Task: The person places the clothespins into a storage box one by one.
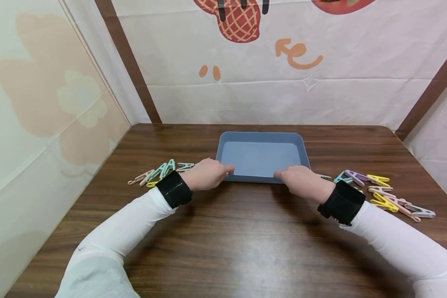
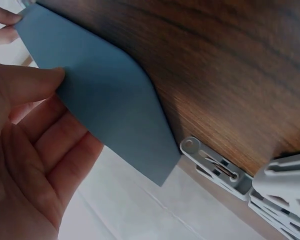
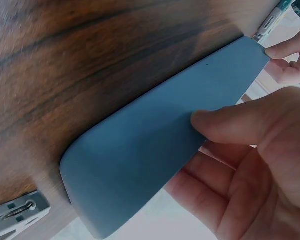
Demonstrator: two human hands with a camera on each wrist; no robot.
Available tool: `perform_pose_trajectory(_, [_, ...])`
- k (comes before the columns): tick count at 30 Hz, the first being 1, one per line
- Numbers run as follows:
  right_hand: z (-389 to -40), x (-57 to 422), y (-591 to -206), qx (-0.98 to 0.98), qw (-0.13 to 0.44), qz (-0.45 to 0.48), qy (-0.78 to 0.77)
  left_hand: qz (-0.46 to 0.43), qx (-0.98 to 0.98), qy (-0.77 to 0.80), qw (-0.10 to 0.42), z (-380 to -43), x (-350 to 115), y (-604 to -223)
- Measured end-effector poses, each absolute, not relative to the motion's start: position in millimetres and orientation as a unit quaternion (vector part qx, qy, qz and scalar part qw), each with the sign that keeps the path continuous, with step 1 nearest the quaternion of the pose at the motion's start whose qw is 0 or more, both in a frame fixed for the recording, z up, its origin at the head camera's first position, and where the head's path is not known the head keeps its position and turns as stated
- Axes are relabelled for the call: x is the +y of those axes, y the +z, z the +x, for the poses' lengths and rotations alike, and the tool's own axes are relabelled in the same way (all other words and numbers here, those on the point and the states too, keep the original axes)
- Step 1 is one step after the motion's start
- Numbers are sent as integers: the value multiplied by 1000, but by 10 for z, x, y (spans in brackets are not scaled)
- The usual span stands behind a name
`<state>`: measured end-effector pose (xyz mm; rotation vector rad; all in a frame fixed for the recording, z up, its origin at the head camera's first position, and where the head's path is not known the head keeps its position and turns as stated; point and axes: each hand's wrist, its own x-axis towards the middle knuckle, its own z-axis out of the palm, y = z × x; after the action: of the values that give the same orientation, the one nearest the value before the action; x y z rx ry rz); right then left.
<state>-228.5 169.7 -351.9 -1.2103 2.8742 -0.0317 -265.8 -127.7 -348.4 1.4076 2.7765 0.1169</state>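
A shallow blue-grey tray [image 1: 260,159] sits toward the back of the wooden table, its inside bare. My left hand [image 1: 207,174] pinches the near rim at its left part; in the left wrist view the thumb presses the outer wall [image 2: 105,95] and the fingers curl over the edge. Likewise my right hand [image 1: 301,181] pinches the near rim at the right, its thumb [image 3: 225,125] on the outer wall and its fingers inside. Both wrists wear black bands.
Several clothespins [image 1: 160,170] in green, pink and yellow lie left of the tray. More clothespins [image 1: 385,198], in purple, yellow, pink and grey, are scattered to the right. A printed white curtain [image 1: 246,99] hangs behind the table [image 1: 238,240], another on the left.
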Motion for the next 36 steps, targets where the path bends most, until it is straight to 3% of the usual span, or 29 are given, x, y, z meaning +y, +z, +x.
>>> perform_pose_trajectory(15, [-2016, 1648, -3521, 903, -26, -429, 11, 457, 888, 50, 24, -2392, -1370, -3463])
perform_pose_trajectory(22, [-1957, 1641, -3501, 898, -29, -438, -9, 440, 890, 112, 41, -2446, -1369, -3331])
perform_pose_trajectory(26, [-1957, 1646, -3506, 899, -29, -437, -12, 369, 921, 122, -15, -2661, -1372, -3258])
perform_pose_trajectory(29, [-1965, 1651, -3516, 898, -33, -438, -11, 282, 953, 112, -29, -2889, -1384, -3264])
perform_pose_trajectory(36, [-1966, 1635, -3516, 899, -38, -437, -13, 121, 985, 100, 73, -3250, -1352, -3374])
